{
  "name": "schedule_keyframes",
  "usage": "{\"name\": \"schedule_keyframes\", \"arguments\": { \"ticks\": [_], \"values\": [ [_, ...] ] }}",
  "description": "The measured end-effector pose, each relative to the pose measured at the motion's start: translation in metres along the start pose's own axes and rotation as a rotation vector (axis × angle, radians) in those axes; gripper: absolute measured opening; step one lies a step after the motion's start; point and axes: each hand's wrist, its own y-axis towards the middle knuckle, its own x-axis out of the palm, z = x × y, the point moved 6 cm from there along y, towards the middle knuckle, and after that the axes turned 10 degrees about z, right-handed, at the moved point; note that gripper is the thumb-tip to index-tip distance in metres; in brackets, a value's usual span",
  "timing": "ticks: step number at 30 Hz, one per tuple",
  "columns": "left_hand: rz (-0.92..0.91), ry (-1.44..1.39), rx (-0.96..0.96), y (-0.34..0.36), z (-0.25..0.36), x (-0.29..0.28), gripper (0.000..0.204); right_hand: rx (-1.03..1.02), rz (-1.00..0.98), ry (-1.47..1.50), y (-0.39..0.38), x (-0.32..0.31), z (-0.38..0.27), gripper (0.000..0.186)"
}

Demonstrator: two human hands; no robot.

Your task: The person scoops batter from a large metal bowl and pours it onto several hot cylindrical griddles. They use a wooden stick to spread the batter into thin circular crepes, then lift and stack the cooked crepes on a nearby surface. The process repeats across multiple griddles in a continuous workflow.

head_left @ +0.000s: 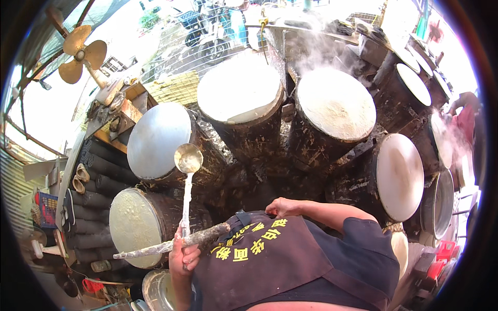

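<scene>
My left hand (181,255) is closed around the long handle of a metal ladle (188,158), whose bowl is raised over the dark gap between the drums. A batter-caked stick (168,244) lies across the same hand, pointing left over a drum with a pale coated top (134,222). My right hand (282,207) rests with curled fingers at the upper edge of my brown apron (264,259) and holds nothing that I can see.
Several blackened drum steamers with round flat tops ring me: grey (155,137), white (237,88), speckled cream (337,103), white (400,176). Steam (319,49) rises at the back. A brass fan (80,52) hangs upper left. Another person's arm (464,101) shows far right.
</scene>
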Motion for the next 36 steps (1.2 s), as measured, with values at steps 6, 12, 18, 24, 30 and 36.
{"name": "schedule_keyframes", "arguments": {
  "ticks": [6,12,18,24,30,36],
  "values": [
    [0.039,-0.066,0.075,0.011,-0.004,0.028,0.051,-0.288,0.018,0.031,0.046,-0.086,-0.016,0.050],
    [0.157,-0.160,0.189,0.008,-0.013,0.047,0.051,-0.376,1.056,-0.525,0.103,-0.269,-0.054,0.052],
    [0.277,-0.235,0.247,0.010,-0.022,0.064,0.048,-0.416,0.954,-0.670,0.161,-0.296,-0.014,0.039],
    [0.273,-0.302,0.273,0.015,-0.027,0.072,0.047,-0.576,0.916,-0.479,0.159,-0.308,-0.026,0.024],
    [0.215,-0.337,0.271,0.021,-0.027,0.071,0.049,-0.517,0.969,-0.158,0.137,-0.313,-0.027,0.031],
    [0.217,-0.309,0.273,0.023,-0.027,0.077,0.049,-0.356,1.060,-0.249,0.116,-0.326,-0.004,0.056]
  ]
}}
